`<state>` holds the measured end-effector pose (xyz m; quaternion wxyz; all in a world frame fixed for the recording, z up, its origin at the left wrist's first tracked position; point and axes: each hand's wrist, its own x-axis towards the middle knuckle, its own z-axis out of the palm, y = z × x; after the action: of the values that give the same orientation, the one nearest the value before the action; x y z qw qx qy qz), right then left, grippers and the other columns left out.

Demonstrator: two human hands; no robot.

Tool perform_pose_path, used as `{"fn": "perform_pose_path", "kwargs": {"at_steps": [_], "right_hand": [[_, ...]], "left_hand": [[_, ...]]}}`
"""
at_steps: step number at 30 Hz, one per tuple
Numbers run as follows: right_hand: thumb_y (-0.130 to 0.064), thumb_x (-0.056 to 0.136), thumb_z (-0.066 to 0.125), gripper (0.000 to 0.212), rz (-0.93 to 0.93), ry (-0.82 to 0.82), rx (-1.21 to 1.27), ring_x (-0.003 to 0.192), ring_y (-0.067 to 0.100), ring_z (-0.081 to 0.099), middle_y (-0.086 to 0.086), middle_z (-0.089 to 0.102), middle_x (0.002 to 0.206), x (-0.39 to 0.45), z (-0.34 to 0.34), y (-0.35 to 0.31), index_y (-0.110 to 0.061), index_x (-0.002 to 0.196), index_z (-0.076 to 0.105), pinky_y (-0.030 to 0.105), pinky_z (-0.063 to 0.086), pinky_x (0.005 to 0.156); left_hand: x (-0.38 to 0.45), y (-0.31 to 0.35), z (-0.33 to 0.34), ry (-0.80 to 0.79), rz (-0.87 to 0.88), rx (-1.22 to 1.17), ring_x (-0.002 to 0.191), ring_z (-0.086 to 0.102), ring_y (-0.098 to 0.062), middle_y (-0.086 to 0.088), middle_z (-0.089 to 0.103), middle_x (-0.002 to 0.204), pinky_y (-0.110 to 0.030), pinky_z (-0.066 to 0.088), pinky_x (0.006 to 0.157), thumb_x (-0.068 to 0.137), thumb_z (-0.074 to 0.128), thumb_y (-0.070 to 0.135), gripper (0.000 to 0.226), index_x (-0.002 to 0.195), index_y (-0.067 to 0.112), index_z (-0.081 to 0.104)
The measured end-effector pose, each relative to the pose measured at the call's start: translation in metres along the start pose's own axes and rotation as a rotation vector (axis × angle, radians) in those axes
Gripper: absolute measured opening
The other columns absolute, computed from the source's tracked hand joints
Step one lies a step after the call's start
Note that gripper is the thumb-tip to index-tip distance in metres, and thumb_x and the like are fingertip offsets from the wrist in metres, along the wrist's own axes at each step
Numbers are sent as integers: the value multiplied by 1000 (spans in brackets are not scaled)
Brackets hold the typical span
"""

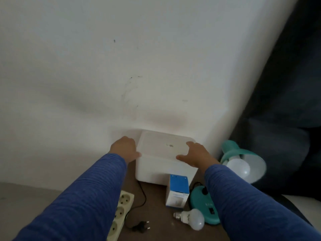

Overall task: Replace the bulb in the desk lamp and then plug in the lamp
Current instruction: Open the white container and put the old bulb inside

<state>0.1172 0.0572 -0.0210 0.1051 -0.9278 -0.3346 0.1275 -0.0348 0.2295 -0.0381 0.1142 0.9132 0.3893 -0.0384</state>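
1. Nearest to the person, at about 6 o'clock on the brown table (152,206), a black two-pin plug (142,227) is lying loose, its thin black cord (143,195) looping away toward the back.
2. Just at 9 o'clock of that plug, a pale power strip (120,210) is lying lengthwise, its round sockets facing up and nothing plugged into them.
3. At 3 o'clock of the plug, a loose white bulb (190,219) is resting on its side, screw base pointing left, its globe touching the teal base (202,204) of the desk lamp.
4. A little farther back, a blue-and-white bulb box (177,192) is standing upright between the cord and the lamp base.
5. Both arms, in blue sleeves (83,197), are reaching out past all of this toward 12 o'clock.
6. The left hand (126,149) is gripping the left edge of the lid (165,146) of a white plastic container (156,171), fingers curled over the rim.
7. The right hand (195,154) is pressing on the lid's near right corner, fingers spread flat across the top and thumb at the front edge.
8. Neither hand is touching a bulb or the lamp; the loose bulb is lying well behind the hands, closer to the person.
9. At 3 o'clock of the right hand, the teal lamp shade (246,159) is tilting toward the viewer with a second white bulb (238,166) seated in it.
10. Farthest off, a pale wall (121,66) is rising behind the container.
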Motion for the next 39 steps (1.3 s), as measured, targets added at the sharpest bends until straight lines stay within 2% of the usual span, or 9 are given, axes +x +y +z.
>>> {"fn": "perform_pose_path", "kwargs": {"at_steps": [3, 6, 11, 17, 22, 26, 32, 36, 39], "right_hand": [[-52, 72, 72, 101, 44, 34, 120, 133, 31, 35, 14, 28, 148, 15, 18, 13, -23, 149, 14, 43, 39, 107], [-51, 65, 78, 107, 100, 22, 200, 136, 33, 24, 12, 15, 150, 25, 37, 26, -28, 147, 13, 48, 31, 111], [-52, 62, 79, 106, 128, 50, 297, 132, 32, 30, 12, 20, 144, 34, 62, 39, -24, 145, 21, 48, 34, 110], [-55, 61, 78, 103, 73, 133, 325, 129, 29, 36, 12, 31, 141, 32, 62, 45, -18, 145, 30, 40, 34, 108], [-57, 61, 78, 102, 73, 198, 412, 130, 27, 37, 10, 33, 140, 32, 55, 46, -16, 143, 35, 41, 36, 110], [-55, 60, 79, 102, 63, 246, 446, 132, 27, 35, 9, 32, 143, 29, 50, 43, -13, 143, 36, 42, 34, 112], [-49, 62, 81, 100, 6, 300, 488, 134, 24, 34, 8, 32, 144, 21, 30, 33, -8, 142, 37, 34, 31, 112], [-50, 63, 80, 100, -20, 322, 491, 136, 23, 30, 7, 28, 146, 4, 21, 22, -9, 143, 35, 33, 28, 114], [-53, 64, 77, 99, -36, 349, 473, 138, 22, 28, 7, 27, 148, -19, 22, 17, -9, 143, 35, 33, 26, 115]], "left_hand": [[21, -2, 23, -29, 4, -203, 120, 50, -29, -15, 46, 135, -38, 46, 100, 81, 62, 53, 86, 143, 6, 25], [33, 1, 44, -80, 6, -450, 126, 44, -30, -14, 40, 142, -41, 42, 106, 71, 73, 50, 110, 149, 11, 7], [37, 8, 66, 6, 60, -560, 134, 34, -29, -14, 32, 148, -38, 33, 113, 76, 74, 38, 114, 150, 11, -7], [39, 8, 70, 51, 76, -595, 136, 32, -29, -14, 29, 150, -36, 30, 113, 77, 74, 34, 110, 150, 9, -4], [38, 11, 68, 85, 83, -539, 137, 28, -30, -15, 28, 149, -40, 28, 114, 76, 75, 35, 110, 150, 13, -3], [34, 12, 62, 105, 106, -602, 137, 29, -28, -13, 27, 150, -42, 29, 115, 75, 74, 42, 109, 151, 10, 3], [23, 9, 40, 161, 101, -608, 126, 42, -28, -13, 42, 140, -43, 39, 108, 76, 69, 50, 94, 146, 7, 22], [1, 5, 26, 212, 99, -659, 134, 37, -27, -11, 35, 149, -37, 35, 111, 79, 67, 48, 94, 149, 7, 18], [-22, 1, 18, 262, 101, -656, 134, 38, -26, -9, 35, 149, -34, 35, 109, 79, 67, 49, 94, 148, 7, 20]]}}
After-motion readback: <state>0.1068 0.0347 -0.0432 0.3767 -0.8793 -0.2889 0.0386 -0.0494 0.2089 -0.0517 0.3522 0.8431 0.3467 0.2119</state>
